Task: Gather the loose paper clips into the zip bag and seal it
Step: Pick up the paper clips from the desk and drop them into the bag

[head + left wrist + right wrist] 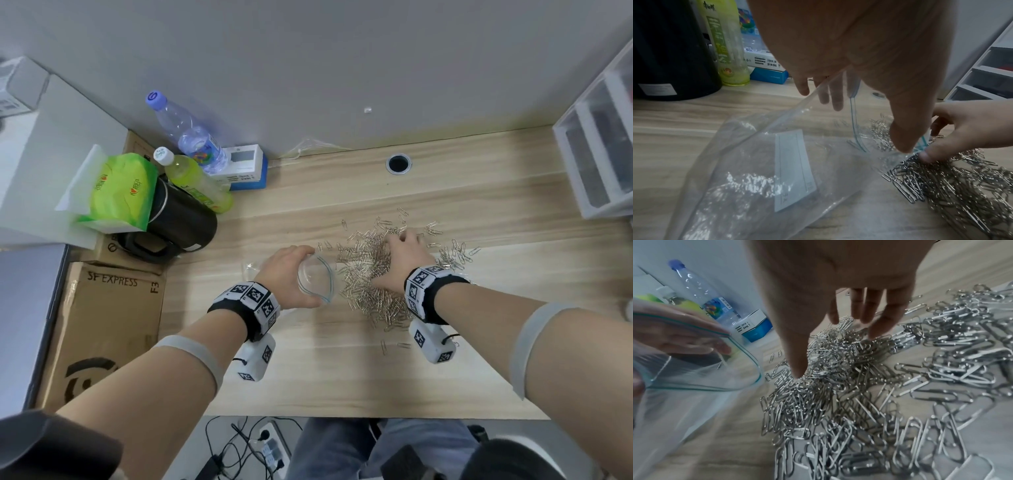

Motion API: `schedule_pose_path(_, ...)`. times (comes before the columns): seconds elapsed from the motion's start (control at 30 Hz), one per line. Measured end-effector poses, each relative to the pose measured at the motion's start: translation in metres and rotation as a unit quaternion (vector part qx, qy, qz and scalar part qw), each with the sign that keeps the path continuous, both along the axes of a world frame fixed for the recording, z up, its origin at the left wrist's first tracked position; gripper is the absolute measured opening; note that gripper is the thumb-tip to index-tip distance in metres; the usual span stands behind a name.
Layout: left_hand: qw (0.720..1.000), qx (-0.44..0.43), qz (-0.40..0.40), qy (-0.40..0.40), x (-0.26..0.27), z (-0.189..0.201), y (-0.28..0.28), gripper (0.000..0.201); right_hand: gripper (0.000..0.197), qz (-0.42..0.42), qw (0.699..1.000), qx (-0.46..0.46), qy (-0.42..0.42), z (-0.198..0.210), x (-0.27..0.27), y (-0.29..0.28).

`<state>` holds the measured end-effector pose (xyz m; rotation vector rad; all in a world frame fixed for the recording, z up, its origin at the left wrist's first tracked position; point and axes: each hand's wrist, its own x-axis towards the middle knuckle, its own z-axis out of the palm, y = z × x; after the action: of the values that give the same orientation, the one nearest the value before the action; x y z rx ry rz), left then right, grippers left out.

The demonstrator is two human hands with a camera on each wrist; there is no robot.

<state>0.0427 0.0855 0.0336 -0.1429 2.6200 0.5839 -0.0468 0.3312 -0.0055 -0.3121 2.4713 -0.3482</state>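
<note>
A big heap of paper clips (376, 270) lies on the wooden desk (342, 370). The heap is my marker for where things are. Just beside the heap, on the side toward the black kettle (178, 222), the left hand (291, 277) holds the zip bag (777, 170). Its thumb and fingers curl around the top of the bag and keep the mouth wide, like a round hole that faces the heap. The blue zip line (744, 353) runs around that hole. The rest of the bag sags down to the desk, and some clips seem to shine inside it already, but it is blurry there.

The right hand (404, 253) is on top of the heap. Its fingers (888, 316) are spread and point down into the clips, with the tips touching them. It does not hold anything yet. It looks ready to scoop or rake.

Most of the clips are still out on the desk, so the job is far from done, and the bag is not sealed.

What could go wrong? If the hand rakes too fast, clips may slide under the bag's lip and not go in. The bag is soft, so its mouth may flop shut if the left hand lets go a little. Clips hook on each other, so a clump may hang over the edge and fall back out. A few stray clips (394, 346) lie on the near side of the heap and could be forgotten. Clips stuck in the zip line would stop it from closing.
</note>
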Motion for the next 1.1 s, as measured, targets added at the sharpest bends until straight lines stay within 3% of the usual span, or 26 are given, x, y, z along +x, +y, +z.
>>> schedule_pose_path(0.17,1.000,0.009,0.008,-0.004,0.000,-0.004,-0.002,0.109,0.137,0.024,0.996,0.083,-0.036,0.001,0.002,-0.004)
schedule_pose_path(0.23,1.000,0.013,0.010,-0.004,0.001,-0.007,-0.003,0.107,0.135,0.044,0.995,0.084,-0.024,-0.003,0.008,-0.008)
schedule_pose_path(0.4,1.000,0.019,0.011,-0.001,0.004,-0.009,-0.004,0.105,0.097,0.039,0.999,0.027,-0.015,-0.008,0.013,-0.018)
schedule_pose_path(0.5,1.000,0.020,0.008,-0.001,0.004,-0.009,-0.005,0.106,0.087,0.031,0.999,-0.001,-0.027,-0.009,0.008,-0.017)
schedule_pose_path(0.67,1.000,0.026,0.006,0.001,0.004,-0.009,-0.004,0.105,0.117,0.042,0.999,0.008,-0.026,-0.010,0.007,-0.015)
schedule_pose_path(0.77,1.000,0.030,0.007,0.002,0.004,-0.010,-0.005,0.105,0.123,0.059,0.998,0.023,-0.011,-0.010,0.013,-0.021)
schedule_pose_path(0.9,1.000,0.030,0.006,0.006,0.004,-0.011,-0.004,0.104,0.100,0.078,0.997,0.021,-0.006,-0.013,0.017,-0.031)
schedule_pose_path(1.1,0.999,0.032,0.006,0.002,0.006,-0.011,-0.003,0.104,0.039,0.058,0.997,-0.044,-0.009,-0.014,0.019,-0.030)
